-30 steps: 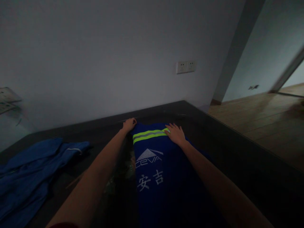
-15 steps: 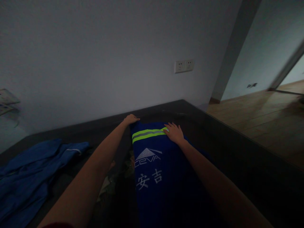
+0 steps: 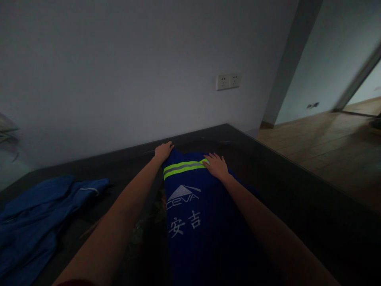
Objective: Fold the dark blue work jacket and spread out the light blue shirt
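Note:
A blue work garment [image 3: 193, 222] with a yellow-green and grey reflective band, a white triangle logo and white characters lies lengthwise on the dark table [image 3: 297, 190]. My left hand [image 3: 163, 151] is at the garment's far left corner, fingers curled on the fabric edge. My right hand [image 3: 216, 166] lies flat on the right end of the reflective band, fingers spread.
Another blue garment [image 3: 38, 214] lies crumpled on the table's left side. A grey wall with a double socket [image 3: 228, 81] stands behind the table. To the right a wooden floor [image 3: 327, 139] leads to a doorway. Some objects sit at the left edge.
My left hand has shifted slightly along the far corner and now curls onto the fabric. The right hand stays flat on the band. The view has drifted a little.

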Tool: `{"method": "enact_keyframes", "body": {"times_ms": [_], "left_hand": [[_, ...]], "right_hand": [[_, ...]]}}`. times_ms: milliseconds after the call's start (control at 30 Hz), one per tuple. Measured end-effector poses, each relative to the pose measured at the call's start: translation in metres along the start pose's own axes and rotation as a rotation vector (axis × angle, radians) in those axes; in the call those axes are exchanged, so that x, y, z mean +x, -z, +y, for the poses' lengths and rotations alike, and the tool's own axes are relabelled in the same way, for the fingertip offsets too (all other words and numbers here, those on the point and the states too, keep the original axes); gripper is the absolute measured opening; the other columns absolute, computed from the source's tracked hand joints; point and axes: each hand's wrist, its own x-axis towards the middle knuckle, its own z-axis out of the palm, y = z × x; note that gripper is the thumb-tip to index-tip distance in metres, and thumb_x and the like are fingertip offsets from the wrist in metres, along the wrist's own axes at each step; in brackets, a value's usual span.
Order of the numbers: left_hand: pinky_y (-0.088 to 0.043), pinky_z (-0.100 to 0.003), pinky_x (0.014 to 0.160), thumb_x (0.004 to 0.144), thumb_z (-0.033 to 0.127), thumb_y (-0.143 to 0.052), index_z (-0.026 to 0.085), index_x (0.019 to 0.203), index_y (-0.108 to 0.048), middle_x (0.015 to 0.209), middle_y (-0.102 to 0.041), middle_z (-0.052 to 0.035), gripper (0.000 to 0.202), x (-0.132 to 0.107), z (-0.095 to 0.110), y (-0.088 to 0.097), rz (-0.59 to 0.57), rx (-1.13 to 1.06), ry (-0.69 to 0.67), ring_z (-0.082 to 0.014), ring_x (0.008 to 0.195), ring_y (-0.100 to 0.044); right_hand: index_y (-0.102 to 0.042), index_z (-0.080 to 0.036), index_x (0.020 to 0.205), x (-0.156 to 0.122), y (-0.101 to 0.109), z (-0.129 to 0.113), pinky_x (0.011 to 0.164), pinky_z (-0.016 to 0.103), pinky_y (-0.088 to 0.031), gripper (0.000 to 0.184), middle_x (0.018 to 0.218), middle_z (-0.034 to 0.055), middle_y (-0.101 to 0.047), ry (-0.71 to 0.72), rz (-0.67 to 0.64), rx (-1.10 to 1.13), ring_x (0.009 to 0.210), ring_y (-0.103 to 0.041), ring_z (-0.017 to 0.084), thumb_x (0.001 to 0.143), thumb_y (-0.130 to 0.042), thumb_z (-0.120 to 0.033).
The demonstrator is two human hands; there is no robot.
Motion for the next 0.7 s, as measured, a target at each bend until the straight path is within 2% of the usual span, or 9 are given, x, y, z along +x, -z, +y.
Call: {"method": "enact_keyframes", "body": {"times_ms": [133,267,367,467,567,633,700], "left_hand": [[-0.036,-0.038,0.098,0.081,0.031,-0.065,0.021,0.091,-0.062,0.098,-0.067,-0.0114,0.015,-0.015,-0.004,-0.014,-0.008,0.076,0.021,-0.0296,0.108,-0.058],[-0.033,-0.042,0.100,0.087,0.035,-0.057,0.020,0.097,-0.061,0.110,-0.062,-0.0158,0.019,-0.029,-0.005,-0.022,0.077,0.093,0.048,-0.0317,0.116,-0.051],[-0.032,-0.047,0.100,0.091,0.041,-0.047,0.019,0.111,-0.056,0.121,-0.054,-0.0191,0.031,-0.032,-0.002,-0.014,0.173,0.069,0.081,-0.0340,0.121,-0.045],[-0.033,-0.050,0.098,0.093,0.035,-0.042,0.017,0.117,-0.053,0.125,-0.051,-0.0205,0.032,-0.029,0.002,0.002,0.225,0.032,0.114,-0.0354,0.121,-0.043],[-0.032,-0.048,0.101,0.087,0.029,-0.052,0.021,0.110,-0.059,0.123,-0.055,-0.0155,0.025,-0.030,0.009,0.011,0.176,-0.006,0.059,-0.0340,0.122,-0.043],[-0.030,-0.045,0.105,0.081,0.029,-0.062,0.023,0.103,-0.064,0.119,-0.060,-0.0123,0.023,-0.037,0.015,0.005,0.098,-0.040,-0.007,-0.0324,0.122,-0.046],[-0.030,-0.043,0.107,0.076,0.033,-0.069,0.023,0.102,-0.067,0.119,-0.062,-0.0124,0.028,-0.052,0.020,-0.009,0.018,-0.074,-0.046,-0.0327,0.122,-0.048]], "right_hand": [[-0.042,-0.026,0.141,0.000,-0.001,0.001,0.110,0.057,-0.018,0.050,0.150,0.0075,-0.036,-0.004,-0.003,0.011,0.139,-0.026,0.030,0.096,-0.030,-0.047],[-0.042,-0.026,0.141,0.000,-0.001,0.001,0.110,0.056,-0.017,0.051,0.150,0.0082,-0.035,-0.028,0.003,0.010,0.139,-0.025,0.030,0.096,-0.031,-0.047],[-0.041,-0.026,0.141,0.000,-0.001,0.001,0.110,0.058,-0.017,0.052,0.151,0.0085,-0.034,-0.041,0.002,0.008,0.140,-0.025,0.031,0.096,-0.031,-0.048],[-0.040,-0.026,0.142,0.000,-0.001,0.002,0.110,0.058,-0.016,0.052,0.152,0.0082,-0.033,-0.033,-0.009,0.003,0.140,-0.024,0.030,0.096,-0.028,-0.049],[-0.039,-0.026,0.143,0.001,-0.002,0.003,0.110,0.059,-0.016,0.053,0.152,0.0086,-0.032,-0.026,-0.012,-0.004,0.140,-0.023,0.031,0.096,-0.027,-0.049],[-0.039,-0.025,0.143,0.001,-0.003,0.003,0.109,0.059,-0.016,0.053,0.152,0.0089,-0.032,-0.026,-0.011,-0.008,0.140,-0.023,0.031,0.096,-0.027,-0.049],[-0.039,-0.025,0.143,0.002,-0.003,0.003,0.109,0.059,-0.016,0.053,0.152,0.0088,-0.032,-0.026,-0.008,-0.009,0.140,-0.023,0.031,0.096,-0.027,-0.049]]}}
